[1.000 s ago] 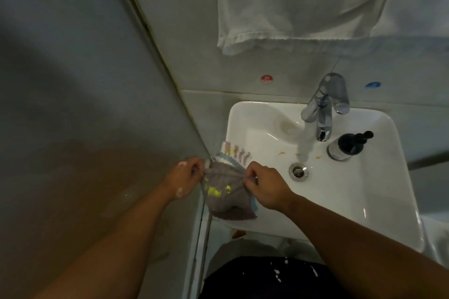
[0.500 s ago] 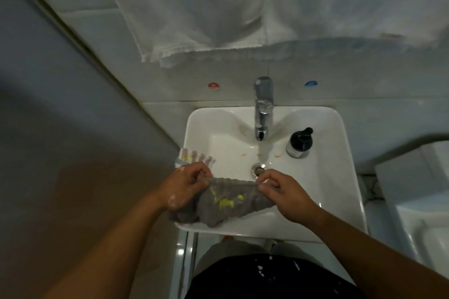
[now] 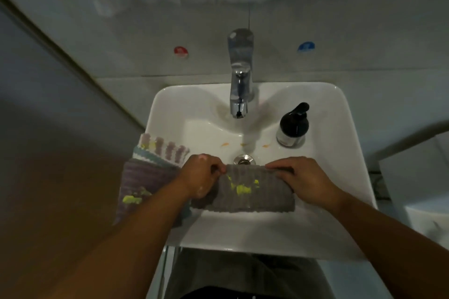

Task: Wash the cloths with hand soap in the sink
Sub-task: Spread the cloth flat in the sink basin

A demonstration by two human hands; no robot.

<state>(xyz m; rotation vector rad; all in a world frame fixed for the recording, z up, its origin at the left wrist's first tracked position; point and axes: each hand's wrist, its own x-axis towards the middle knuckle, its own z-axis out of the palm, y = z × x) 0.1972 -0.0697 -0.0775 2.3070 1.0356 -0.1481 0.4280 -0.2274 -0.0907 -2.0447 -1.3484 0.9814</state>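
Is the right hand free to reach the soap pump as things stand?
Probably yes: nothing stands between the right hand and the soap pump, but it is gripping the grey cloth and must let go.

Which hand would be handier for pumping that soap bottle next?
Probably the right hand. The soap bottle stands on the sink rim right of the tap, just beyond it. Both hands grip the grey cloth; the left hand lies farther off.

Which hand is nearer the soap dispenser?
Right. The right hand grips the grey cloth just below the soap dispenser; the left hand is farther, across the drain.
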